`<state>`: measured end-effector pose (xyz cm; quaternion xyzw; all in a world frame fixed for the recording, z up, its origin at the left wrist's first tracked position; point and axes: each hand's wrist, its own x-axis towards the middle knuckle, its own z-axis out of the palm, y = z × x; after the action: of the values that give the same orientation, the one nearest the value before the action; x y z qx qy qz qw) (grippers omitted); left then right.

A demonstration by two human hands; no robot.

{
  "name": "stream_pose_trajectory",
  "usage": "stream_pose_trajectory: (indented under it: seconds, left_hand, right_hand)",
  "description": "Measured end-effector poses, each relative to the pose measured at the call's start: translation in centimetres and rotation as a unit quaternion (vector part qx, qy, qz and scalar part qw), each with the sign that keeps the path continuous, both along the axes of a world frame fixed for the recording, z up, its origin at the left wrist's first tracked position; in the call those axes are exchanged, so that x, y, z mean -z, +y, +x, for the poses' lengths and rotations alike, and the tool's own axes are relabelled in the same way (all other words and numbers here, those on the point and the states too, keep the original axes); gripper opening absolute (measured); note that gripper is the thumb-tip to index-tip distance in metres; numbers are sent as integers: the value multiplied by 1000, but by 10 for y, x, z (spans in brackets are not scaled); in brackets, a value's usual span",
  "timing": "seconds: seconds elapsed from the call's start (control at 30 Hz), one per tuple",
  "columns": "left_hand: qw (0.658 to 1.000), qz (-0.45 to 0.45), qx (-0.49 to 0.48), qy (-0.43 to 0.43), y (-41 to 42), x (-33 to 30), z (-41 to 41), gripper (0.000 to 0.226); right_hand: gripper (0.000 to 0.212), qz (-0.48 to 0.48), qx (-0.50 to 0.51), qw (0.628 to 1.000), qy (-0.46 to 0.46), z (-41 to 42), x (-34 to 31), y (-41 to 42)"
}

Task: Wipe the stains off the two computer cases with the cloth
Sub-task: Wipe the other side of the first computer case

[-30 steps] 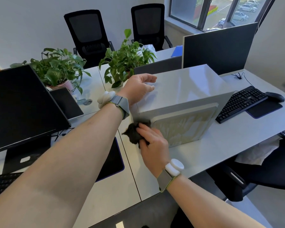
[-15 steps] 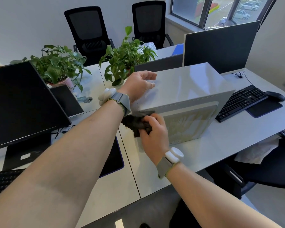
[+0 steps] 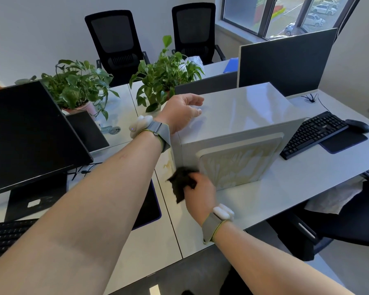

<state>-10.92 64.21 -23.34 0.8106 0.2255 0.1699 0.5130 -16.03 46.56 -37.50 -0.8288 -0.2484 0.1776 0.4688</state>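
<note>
1. Far left: dark monitor [image 3: 28, 133] on the white desk [image 3: 285, 192]; a black keyboard [image 3: 6, 235] lies below it at the desk's near edge.
2. Behind the monitor: two potted plants [image 3: 79, 86], [image 3: 164, 75]; two black office chairs [image 3: 115, 39], [image 3: 192, 28] stand by the wall.
3. Left hand [image 3: 179, 112]: rests on the top left corner of the computer case [image 3: 239, 116], palm down, fingers loosely spread and only slightly bent, gripping nothing.
4. Computer case: light grey, standing on the desk at centre. Its near face carries yellowish streaked stains [image 3: 237, 165] across the inset panel. A small yellowish mark sits on the desk just left of the case base.
5. Right hand [image 3: 200, 192]: fingers curled round a dark cloth [image 3: 182, 183], pressing it against the lower left corner of the case's near face.
6. Right of case: second monitor [image 3: 285, 62] behind; black keyboard [image 3: 313, 133] and mouse [image 3: 358, 125] on a dark mat.
7. Only one case visible.
</note>
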Motion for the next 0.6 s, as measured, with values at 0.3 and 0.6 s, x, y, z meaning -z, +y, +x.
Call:
stream_pose_trajectory:
  seconds: [0.3,0.6]
  left_hand:
    - [999,38,-6,16,-1,1,0,37]
    - [999,33,-5,19,-1,3,1,37]
  right_hand:
    - [29,172,187,773,582,-3,25,-5]
    - [29,261,90,839,469,9,-39,4]
